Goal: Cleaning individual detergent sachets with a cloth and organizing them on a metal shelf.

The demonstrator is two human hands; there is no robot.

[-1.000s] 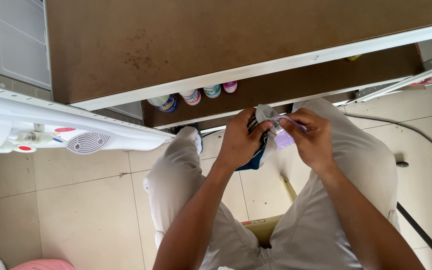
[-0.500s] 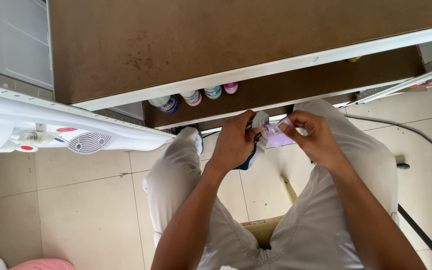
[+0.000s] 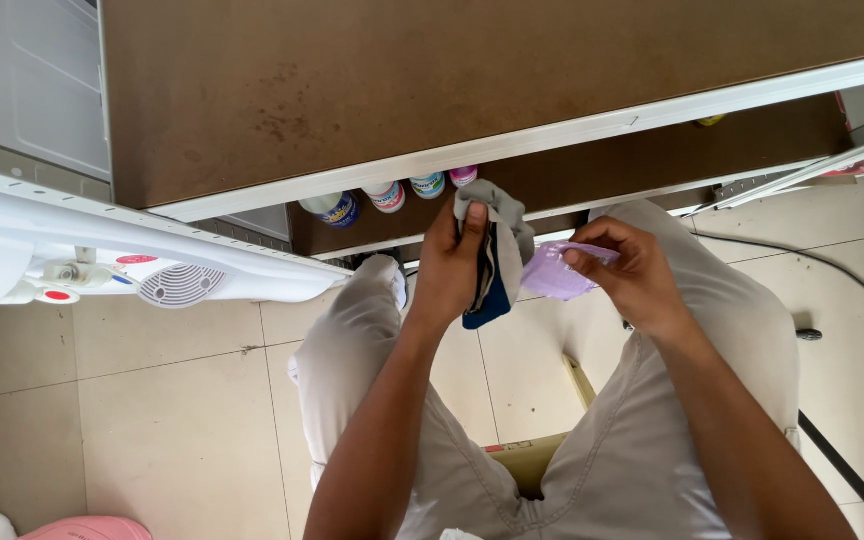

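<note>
I sit with my knees spread, in light grey trousers, under the edge of a brown table [image 3: 432, 80]. My left hand [image 3: 452, 265] is closed around a bundle of grey and blue cloth [image 3: 497, 270], thumb pressed on its top. My right hand [image 3: 627, 270] pinches a small crumpled lilac piece [image 3: 557, 272] just to the right of the bundle. The two hands are close together above my lap, and the cloth and the lilac piece nearly touch.
Several small bottles [image 3: 392, 197] stand on a lower shelf under the table. A white appliance with a round vent [image 3: 177, 285] lies at the left. Beige floor tiles [image 3: 162, 420], a black cable [image 3: 832, 265] at the right, a cardboard box [image 3: 527, 460] between my legs.
Both hands have risen a little toward the table edge. My left hand has turned the cloth bundle upright, and the lilac piece has come away to the right of it.
</note>
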